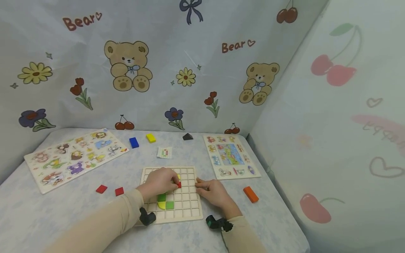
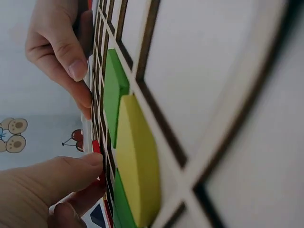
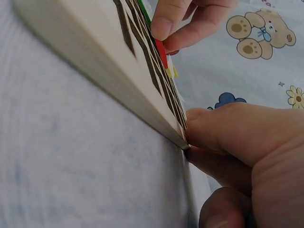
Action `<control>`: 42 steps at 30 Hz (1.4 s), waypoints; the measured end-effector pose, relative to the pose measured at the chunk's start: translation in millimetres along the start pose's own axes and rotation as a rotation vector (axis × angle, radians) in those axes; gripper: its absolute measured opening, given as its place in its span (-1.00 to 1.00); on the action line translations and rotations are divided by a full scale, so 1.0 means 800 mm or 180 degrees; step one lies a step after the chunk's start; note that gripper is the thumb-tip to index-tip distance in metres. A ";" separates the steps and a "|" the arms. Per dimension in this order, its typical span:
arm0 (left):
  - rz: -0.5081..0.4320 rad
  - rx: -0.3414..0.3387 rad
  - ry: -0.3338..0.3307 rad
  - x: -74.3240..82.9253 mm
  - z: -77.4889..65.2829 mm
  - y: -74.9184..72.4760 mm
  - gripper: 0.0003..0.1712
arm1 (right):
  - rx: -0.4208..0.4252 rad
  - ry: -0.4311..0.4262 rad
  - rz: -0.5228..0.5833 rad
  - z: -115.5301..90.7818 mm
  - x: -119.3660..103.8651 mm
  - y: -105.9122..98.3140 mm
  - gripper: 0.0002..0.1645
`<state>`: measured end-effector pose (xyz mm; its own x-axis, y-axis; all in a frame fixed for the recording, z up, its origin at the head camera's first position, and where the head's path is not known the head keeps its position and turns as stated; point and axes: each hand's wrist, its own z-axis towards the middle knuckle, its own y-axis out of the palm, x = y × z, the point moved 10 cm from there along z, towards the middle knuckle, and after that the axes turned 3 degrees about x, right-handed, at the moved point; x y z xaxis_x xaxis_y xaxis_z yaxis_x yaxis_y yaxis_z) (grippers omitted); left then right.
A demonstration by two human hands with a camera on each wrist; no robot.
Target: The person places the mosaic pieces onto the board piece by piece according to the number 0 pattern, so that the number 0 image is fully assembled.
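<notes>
My left hand (image 1: 162,181) reaches over the wooden grid board (image 1: 186,213), thumb and fingertips pinching a small red block (image 1: 179,185) at the board's surface. In the left wrist view the red block (image 2: 96,146) shows at the thumb tip. Green blocks (image 1: 169,205) and a rounded yellow block (image 1: 162,205) sit in cells below this hand; another yellow piece (image 1: 178,176) is partly hidden beyond it. My right hand (image 1: 215,192) holds the board's right edge, the thumb (image 3: 209,126) on top and fingers beneath or against the side.
Two red blocks (image 1: 101,189) lie left of the board, an orange block (image 1: 251,194) right. Behind are blue (image 1: 134,142) and yellow blocks (image 1: 150,137), a dark triangular block (image 1: 187,136) and a pattern card (image 1: 164,153). Picture puzzles stand left (image 1: 44,168) and right (image 1: 234,176).
</notes>
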<state>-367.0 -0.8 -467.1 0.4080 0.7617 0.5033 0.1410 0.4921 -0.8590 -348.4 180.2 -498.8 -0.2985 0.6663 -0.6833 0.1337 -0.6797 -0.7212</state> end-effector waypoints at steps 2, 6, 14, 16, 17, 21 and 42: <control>0.0035 0.0005 -0.0020 -0.001 0.000 0.000 -0.95 | -0.0009 0.0000 0.0011 0.000 -0.002 0.001 -0.66; 0.0124 0.0069 -0.0082 -0.004 0.002 -0.002 -0.97 | -0.0005 0.0012 0.0026 0.000 -0.003 0.001 -0.67; 0.0109 0.0151 -0.0316 -0.021 -0.012 -0.016 -0.97 | 0.0008 0.0007 0.0021 0.001 -0.004 0.003 -0.67; 0.0111 0.0213 -0.0450 -0.034 -0.028 -0.032 -0.90 | -0.0007 0.0008 0.0032 0.002 -0.004 0.006 -0.67; 0.0124 0.0246 -0.0529 -0.042 -0.038 -0.042 -0.86 | -0.0012 0.0008 0.0038 0.002 -0.004 0.007 -0.67; 0.0071 0.0356 -0.0863 -0.084 -0.084 -0.086 -0.70 | 0.0002 -0.0004 0.0012 0.003 -0.006 0.007 -0.66; 0.0147 0.0184 -0.1281 -0.190 -0.164 -0.107 -0.64 | 0.0043 -0.0039 0.0240 0.001 0.000 -0.002 -0.68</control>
<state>-323.0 -213.9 -482.3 0.0257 0.8820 0.4705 0.0753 0.4676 -0.8807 -349.4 181.1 -497.9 -0.2995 0.6095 -0.7340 0.1434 -0.7319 -0.6662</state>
